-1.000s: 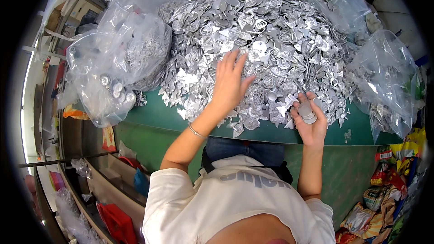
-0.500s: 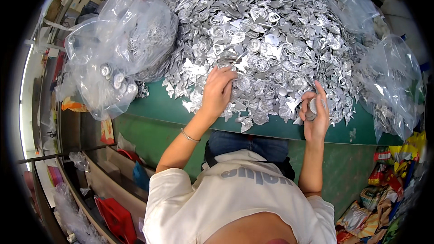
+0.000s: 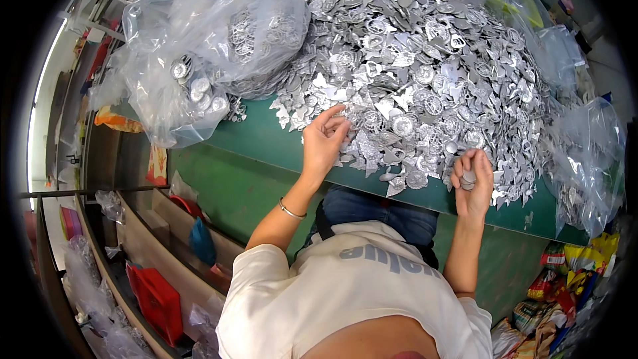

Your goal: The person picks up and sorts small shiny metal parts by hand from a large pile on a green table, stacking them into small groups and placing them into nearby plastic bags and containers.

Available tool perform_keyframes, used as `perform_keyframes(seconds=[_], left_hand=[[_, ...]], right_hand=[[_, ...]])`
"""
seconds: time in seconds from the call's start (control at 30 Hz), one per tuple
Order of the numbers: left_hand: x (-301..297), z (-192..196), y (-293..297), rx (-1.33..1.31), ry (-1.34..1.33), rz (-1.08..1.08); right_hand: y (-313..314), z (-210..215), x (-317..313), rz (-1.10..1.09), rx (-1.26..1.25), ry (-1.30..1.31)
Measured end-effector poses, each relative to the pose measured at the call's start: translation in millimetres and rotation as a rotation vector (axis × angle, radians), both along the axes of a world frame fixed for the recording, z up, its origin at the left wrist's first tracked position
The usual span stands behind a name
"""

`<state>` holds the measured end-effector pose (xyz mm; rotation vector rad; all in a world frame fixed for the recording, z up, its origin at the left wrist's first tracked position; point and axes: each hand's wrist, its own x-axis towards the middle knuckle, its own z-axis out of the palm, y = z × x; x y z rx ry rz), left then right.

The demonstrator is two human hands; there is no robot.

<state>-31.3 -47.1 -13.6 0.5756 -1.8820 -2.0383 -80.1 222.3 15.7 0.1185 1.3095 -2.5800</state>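
Observation:
A large heap of small silver metal pieces (image 3: 405,60), with round, star-like and openwork shapes among them, is spread over a green table (image 3: 266,139). My left hand (image 3: 322,146) is at the heap's near edge, its index finger stretched out and the other fingers loosely bent; no piece shows in it. Farther right, my right hand (image 3: 477,189) is curled palm up round a few flat round silver discs (image 3: 468,178). It is close to the front right part of the heap.
Clear plastic bags of silver pieces flank the heap, a bulging bag (image 3: 199,46) at left and another bag (image 3: 588,166) at right. Left of me are drawer-like compartments (image 3: 126,239) with a red container (image 3: 156,302). Colourful packages (image 3: 565,279) lie lower right.
The view has shifted, so the heap sits farther right. My left hand has drawn back from the heap, and its fingers have parted. My right fingers have folded more closely over the discs.

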Motion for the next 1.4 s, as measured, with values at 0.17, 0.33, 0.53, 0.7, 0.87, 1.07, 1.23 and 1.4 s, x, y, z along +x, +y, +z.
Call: perform_keyframes(seconds=[0.17, 0.33, 0.53, 0.7, 0.87, 1.07, 1.23, 1.4], left_hand=[[6.4, -7.5, -5.8, -0.16, 0.026, -0.008], [14.8, 23.5, 1.9, -0.991, 0.11, 0.13], [44.2, 28.5, 51.7, 0.581, -0.039, -0.444], [34.1, 20.2, 74.0, 1.415, 0.085, -0.48], [32.2, 22.1, 71.8, 1.41, -0.006, -0.256], [30.1, 37.7, 48.2, 1.464, 0.179, -0.226], [27.8, 43.7, 38.3, 1.421, 0.169, -0.246], [27.1, 48.4, 46.6, 1.35, 0.038, -0.233]], right_hand=[[-10.2, 7.3, -0.3, 0.082, 0.028, 0.031], [-24.3, 8.8, 0.0, 0.009, 0.162, -0.069], [-48.7, 19.6, 15.1, 0.179, 0.599, 0.476], [-96.5, 38.7, 36.2, 0.432, 0.94, 0.868], [-105.9, 30.8, 35.6, 0.248, 1.179, 1.106], [-101.1, 36.1, 25.8, 0.156, 0.973, 0.912], [-94.3, 34.1, 25.9, 0.218, 1.025, 0.967], [-102.1, 43.7, 28.0, 0.359, 1.256, 1.151]])
